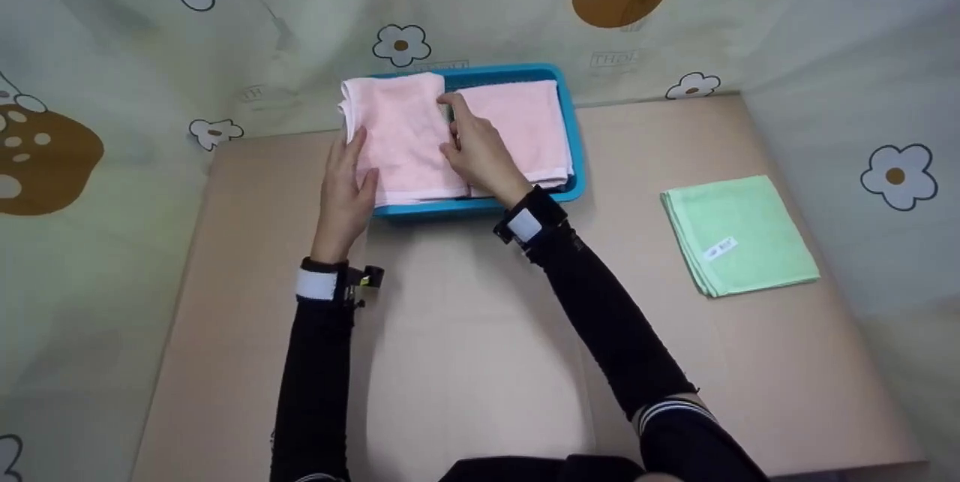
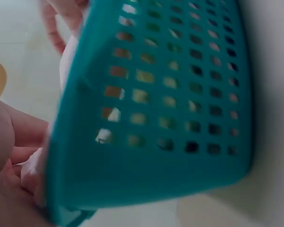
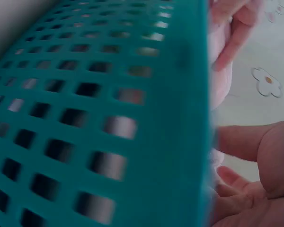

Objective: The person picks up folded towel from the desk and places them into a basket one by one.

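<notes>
A folded pink towel lies in the left part of the blue basket, its far left corner overlapping the rim. My left hand holds its left edge, thumb and index finger over the top. On its right edge, my right hand grips with thumb and index finger, between this towel and another folded pink towel that fills the basket's right part. Both wrist views mostly show the basket's perforated side; the left fingers and right thumb appear past its rim, partly hidden by it.
A folded green towel with a small white label lies on the right of the tan table. A patterned curtain hangs behind the basket and along both sides, close to the table edges.
</notes>
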The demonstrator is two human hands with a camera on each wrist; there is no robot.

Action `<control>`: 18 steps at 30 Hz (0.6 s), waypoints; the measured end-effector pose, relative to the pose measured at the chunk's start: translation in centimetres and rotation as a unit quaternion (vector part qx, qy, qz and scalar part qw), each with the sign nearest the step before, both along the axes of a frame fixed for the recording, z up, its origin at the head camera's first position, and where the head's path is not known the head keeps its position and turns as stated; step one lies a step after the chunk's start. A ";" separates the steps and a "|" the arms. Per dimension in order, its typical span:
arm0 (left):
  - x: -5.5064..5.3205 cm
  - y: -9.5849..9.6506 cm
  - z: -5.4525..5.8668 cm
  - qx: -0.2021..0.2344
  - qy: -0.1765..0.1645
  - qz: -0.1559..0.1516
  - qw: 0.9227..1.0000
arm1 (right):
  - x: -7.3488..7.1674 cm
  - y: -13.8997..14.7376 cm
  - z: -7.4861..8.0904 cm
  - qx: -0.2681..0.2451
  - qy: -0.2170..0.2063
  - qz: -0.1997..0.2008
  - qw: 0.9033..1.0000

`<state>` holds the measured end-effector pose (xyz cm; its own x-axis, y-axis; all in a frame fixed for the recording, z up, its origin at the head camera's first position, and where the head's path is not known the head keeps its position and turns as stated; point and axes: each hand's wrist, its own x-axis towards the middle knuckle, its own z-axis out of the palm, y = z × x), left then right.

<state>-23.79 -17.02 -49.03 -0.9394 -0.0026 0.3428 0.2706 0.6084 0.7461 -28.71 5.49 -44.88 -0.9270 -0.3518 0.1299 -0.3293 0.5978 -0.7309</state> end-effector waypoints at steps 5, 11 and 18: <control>-0.3 0.2 -0.8 -0.068 -0.020 0.034 0.997 | 0.0 -0.5 -1.3 0.030 0.022 -0.010 0.999; -0.3 0.7 -1.2 -0.138 -0.019 0.068 0.988 | 0.1 -0.7 -2.3 0.106 0.045 -0.006 0.993; -0.2 0.6 -1.4 -0.221 -0.019 0.088 0.971 | -0.1 -0.4 -3.6 0.208 0.110 -0.014 0.972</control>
